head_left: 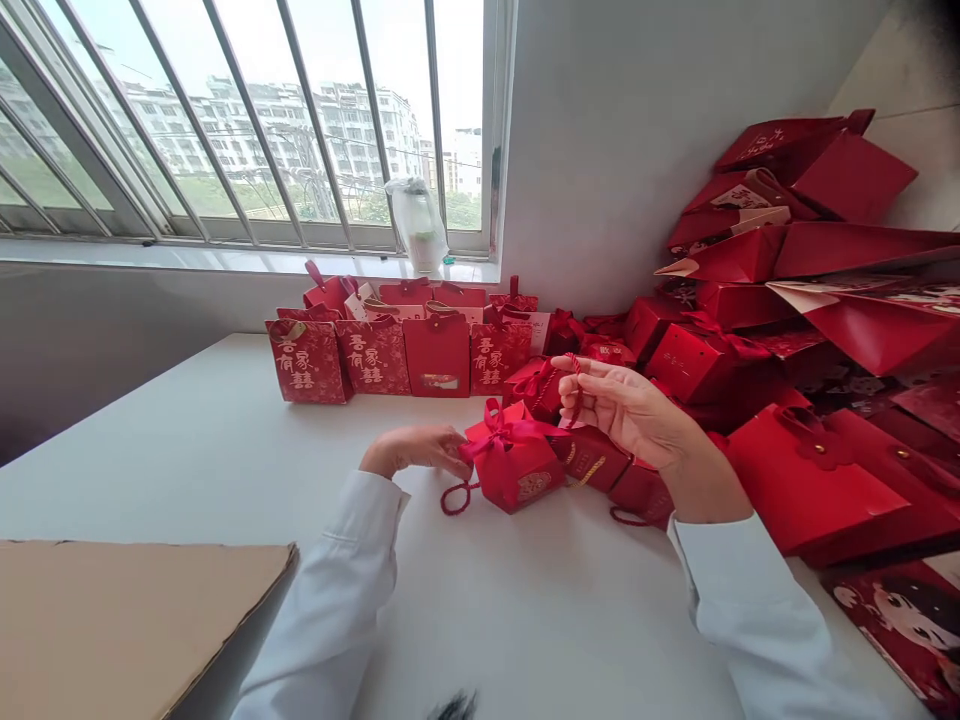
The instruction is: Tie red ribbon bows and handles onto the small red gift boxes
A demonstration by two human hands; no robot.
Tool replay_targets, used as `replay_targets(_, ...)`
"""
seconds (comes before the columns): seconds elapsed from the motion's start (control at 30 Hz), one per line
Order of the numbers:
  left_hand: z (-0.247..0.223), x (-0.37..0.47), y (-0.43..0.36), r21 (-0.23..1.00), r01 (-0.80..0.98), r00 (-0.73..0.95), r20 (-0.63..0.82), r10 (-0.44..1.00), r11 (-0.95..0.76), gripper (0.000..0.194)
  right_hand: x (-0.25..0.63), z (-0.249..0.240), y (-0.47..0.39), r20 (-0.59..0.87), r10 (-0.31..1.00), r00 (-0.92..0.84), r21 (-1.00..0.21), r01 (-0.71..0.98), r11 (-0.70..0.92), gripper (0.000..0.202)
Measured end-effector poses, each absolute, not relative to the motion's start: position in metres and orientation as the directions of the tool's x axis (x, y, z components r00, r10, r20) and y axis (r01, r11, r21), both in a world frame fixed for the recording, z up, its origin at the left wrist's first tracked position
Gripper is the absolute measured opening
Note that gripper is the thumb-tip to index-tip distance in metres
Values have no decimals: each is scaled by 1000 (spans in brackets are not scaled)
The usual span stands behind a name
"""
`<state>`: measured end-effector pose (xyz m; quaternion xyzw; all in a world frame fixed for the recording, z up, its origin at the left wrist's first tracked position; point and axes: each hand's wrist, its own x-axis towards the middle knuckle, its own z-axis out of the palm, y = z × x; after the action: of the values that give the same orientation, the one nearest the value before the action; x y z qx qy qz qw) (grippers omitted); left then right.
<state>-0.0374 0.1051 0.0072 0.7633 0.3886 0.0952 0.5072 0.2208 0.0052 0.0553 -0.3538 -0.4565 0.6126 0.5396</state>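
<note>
Left hand: laid low on the table, fingers curled and pressed to the left side of the small red box; box looks steadied that way, judged from the contact.
Right hand: raised above the box, palm turned inward, thumb and forefinger pinched on a red cord; cord is held taut-ish off the surface, likely so it stays clear of the bow.
Small red box: centre of table, between both hands, tilted slightly; glossy red card, faceted lid, satin ribbon bow on top, gold print on the front face.
Cord loop: twisted red rope, left lying on the table at the box's lower left.
Row of bags: red paper gift bags stood upright side by side under the window, gold characters printed, matte finish.
Pile at right: flat and folded red boxes and bags stacked loosely against the wall, sharp creases, some white undersides shown.
Cardboard sheet: plain brown, flat, at near left edge.
Sleeves: white fabric, both forearms covered.
</note>
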Motion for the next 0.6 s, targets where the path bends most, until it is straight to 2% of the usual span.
replay_targets(0.13, 31, -56, 104, 834, 523, 747, -348, 567, -177, 18, 224, 56, 7, 49, 993, -104, -942, -334, 11, 24)
replay_targets(0.27, 58, -74, 97, 906, 418, 699, -276, 660, -63, 22, 225, 59, 8, 14, 1000, -22, -919, -394, 4, 19)
replay_targets(0.43, 80, -72, 82, 996, 84, 554, -47, 831, 0, 25, 226, 64, 7, -47, 995, 93, -885, -465, 1, 12)
replay_targets(0.6, 98, -59, 66, 957, -272, 499, 54, 865, 97, 19, 227, 72, 2, -46, 985, 165, -891, -453, 34, 14)
